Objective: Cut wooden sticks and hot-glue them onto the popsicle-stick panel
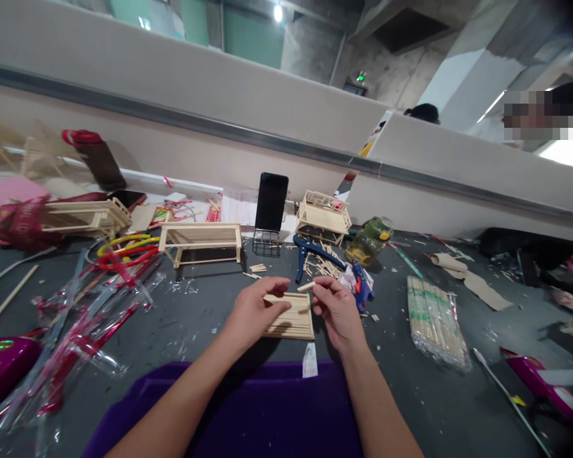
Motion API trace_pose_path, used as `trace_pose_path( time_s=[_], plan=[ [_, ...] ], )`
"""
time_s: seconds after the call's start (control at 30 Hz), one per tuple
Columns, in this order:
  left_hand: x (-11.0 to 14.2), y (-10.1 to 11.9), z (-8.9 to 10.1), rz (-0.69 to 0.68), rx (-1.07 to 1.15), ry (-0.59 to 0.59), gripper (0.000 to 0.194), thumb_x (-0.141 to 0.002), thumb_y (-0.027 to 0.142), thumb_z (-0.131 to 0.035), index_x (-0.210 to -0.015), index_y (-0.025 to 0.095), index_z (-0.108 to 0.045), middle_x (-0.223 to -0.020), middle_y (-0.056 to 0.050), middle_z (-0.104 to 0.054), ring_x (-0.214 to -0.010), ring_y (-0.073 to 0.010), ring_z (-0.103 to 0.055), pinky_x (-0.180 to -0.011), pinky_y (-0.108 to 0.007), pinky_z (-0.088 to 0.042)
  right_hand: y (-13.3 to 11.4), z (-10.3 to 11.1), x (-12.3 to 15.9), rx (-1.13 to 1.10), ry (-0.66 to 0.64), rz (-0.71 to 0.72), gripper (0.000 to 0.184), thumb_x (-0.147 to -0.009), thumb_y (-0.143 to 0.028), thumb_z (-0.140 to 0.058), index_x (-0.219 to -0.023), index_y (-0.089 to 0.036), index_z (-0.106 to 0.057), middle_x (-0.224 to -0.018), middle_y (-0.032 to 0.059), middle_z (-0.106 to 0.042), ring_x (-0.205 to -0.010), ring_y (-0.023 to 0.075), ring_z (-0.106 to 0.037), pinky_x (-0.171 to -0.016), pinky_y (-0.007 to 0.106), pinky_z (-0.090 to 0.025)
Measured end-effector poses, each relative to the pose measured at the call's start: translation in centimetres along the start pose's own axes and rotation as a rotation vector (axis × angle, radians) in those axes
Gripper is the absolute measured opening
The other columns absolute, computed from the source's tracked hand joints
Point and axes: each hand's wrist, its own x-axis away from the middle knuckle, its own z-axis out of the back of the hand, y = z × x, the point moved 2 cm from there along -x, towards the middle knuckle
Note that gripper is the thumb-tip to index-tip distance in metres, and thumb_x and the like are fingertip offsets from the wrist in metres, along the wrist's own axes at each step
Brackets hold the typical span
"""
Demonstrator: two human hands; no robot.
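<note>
A flat panel of pale wooden sticks [291, 326] lies on the dark table between my hands. My left hand [260, 312] rests over its left side, fingers apart, and hides that end. In my right hand [337, 308] a short wooden stick [306, 287] is pinched between thumb and fingers, just above the panel's top right corner. Past my hands are a blue cutter [302, 261] and a pile of short stick pieces [322, 261]. A blue glue gun [363, 289] lies to the right of my right hand.
A small wooden frame [201, 242] and a wooden model bench [322, 219] stand behind, with a phone [271, 202] on a stand between them. At right lies a bag of sticks [434, 318]; a green-lidded bottle [370, 242] stands nearer. Plastic wrappers [86, 331] clutter the left. A purple tray [267, 413] is nearest me.
</note>
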Motion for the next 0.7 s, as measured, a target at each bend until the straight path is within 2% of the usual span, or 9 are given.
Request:
trace_pose_path(
  time_s=[0.17, 0.37, 0.53, 0.6, 0.7],
  plan=[
    [0.5, 0.8, -0.6, -0.1, -0.033, 0.008, 0.031, -0.077, 0.02, -0.06, -0.108, 0.024, -0.063, -0.094, -0.004, -0.067, -0.081, -0.0161, -0.061, -0.07, -0.026, -0.049, 0.4, -1.3, 0.5, -0.235, -0.053, -0.182, 0.026, -0.063, -0.029, -0.077, -0.083, -0.02, -0.062, -0.062, -0.0053, -0.051, -0.051, 0.0065, -0.045, -0.04, 0.015, -0.033],
    [0.5, 2.0, -0.2, -0.171, -0.027, 0.041, 0.012, -0.083, 0.024, -0.057, -0.089, 0.021, -0.067, -0.089, -0.004, -0.066, -0.08, -0.0154, -0.06, -0.068, -0.024, -0.047, 1.0, -1.9, 0.8, -0.251, -0.079, -0.249, 0.024, -0.064, -0.03, -0.077, -0.08, -0.018, -0.064, -0.063, -0.0043, -0.053, -0.05, 0.0052, -0.043, -0.039, 0.013, -0.032],
    [0.5, 2.2, 0.2, -0.136, 0.0, 0.077, 0.013, -0.083, 0.028, -0.058, -0.085, 0.02, -0.068, -0.087, -0.004, -0.067, -0.081, -0.0162, -0.061, -0.067, -0.023, -0.047, 0.9, -2.0, 1.0, -0.012, -0.116, -0.14, 0.024, -0.07, -0.038, -0.071, -0.082, -0.018, -0.065, -0.072, 0.0001, -0.06, -0.049, 0.0067, -0.044, -0.038, 0.016, -0.034],
    [0.3, 2.0, 0.4, -0.096, 0.015, 0.094, 0.014, -0.081, 0.03, -0.059, -0.083, 0.02, -0.069, -0.086, -0.005, -0.067, -0.079, -0.0167, -0.061, -0.066, -0.024, -0.048, 0.7, -1.9, 0.9, 0.163, -0.097, -0.035, 0.024, -0.071, -0.038, -0.069, -0.084, -0.018, -0.066, -0.072, 0.001, -0.061, -0.052, 0.0092, -0.048, -0.041, 0.019, -0.038],
    [0.0, 1.4, 0.5, -0.019, 0.043, 0.11, 0.015, -0.078, 0.032, -0.061, -0.081, 0.019, -0.07, -0.081, -0.004, -0.067, -0.074, -0.0166, -0.061, -0.063, -0.024, -0.048, 0.2, -1.7, 0.9, 0.403, -0.047, 0.185, 0.019, -0.073, -0.033, -0.067, -0.086, -0.019, -0.068, -0.077, 0.0027, -0.065, -0.064, 0.0143, -0.056, -0.057, 0.025, -0.047]
  ],
)
